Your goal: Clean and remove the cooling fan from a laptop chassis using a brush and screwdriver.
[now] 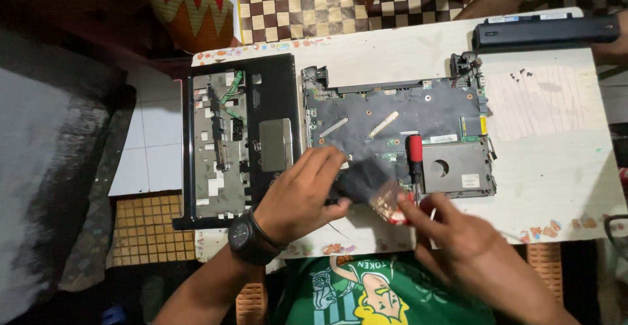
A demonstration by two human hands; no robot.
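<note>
The person's left hand (304,191), a black watch (252,238) on its wrist, lies at lower centre of the frame with fingers curled narrowly onto a blurred black part (363,178) at the near edge of the opened laptop base (392,125). The right hand (461,236), lower right, pinches a small copper-and-red piece (387,204) between its fingertips — what it is cannot be told through the blur. A red-handled screwdriver (415,161) lies on the base just above that hand.

The base fills the middle of the white table (556,161); its near edge sits close to the table's front edge. Open room remains on the right of the tabletop. A black palmrest cover (242,138) overhangs the left edge. A long black battery (546,30) lies at upper right — small screws (520,74) just below it. Chequered flooring (307,1) shows above.
</note>
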